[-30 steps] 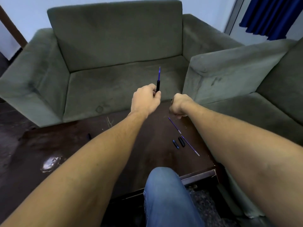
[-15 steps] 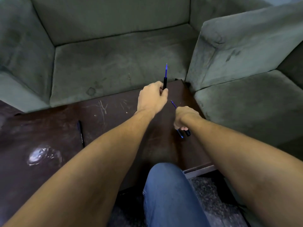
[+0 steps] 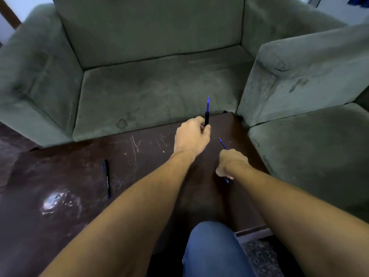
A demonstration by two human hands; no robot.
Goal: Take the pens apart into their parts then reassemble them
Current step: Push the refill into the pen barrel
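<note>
Left hand (image 3: pixel 191 136): grips a black barrel (image 3: pixel 206 118) upright, with a blue refill tip (image 3: pixel 208 103) poking from its top.
Right hand (image 3: pixel 231 164): curled round a thin loose refill (image 3: pixel 222 143) (both ends show).
Tabletop (image 3: pixel 69 166): dark and scratched; 1 whole pen (image 3: pixel 106 177) lies well to the left.

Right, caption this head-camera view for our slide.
Left hand holds a pen upright; right hand covers a refill on the table.

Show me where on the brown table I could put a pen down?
The scratched middle of the table, between the black pen lying there and the left forearm, is bare. So is the strip left of that pen. The far right corner is crowded: the right hand grips a thin blue refill there.
</note>
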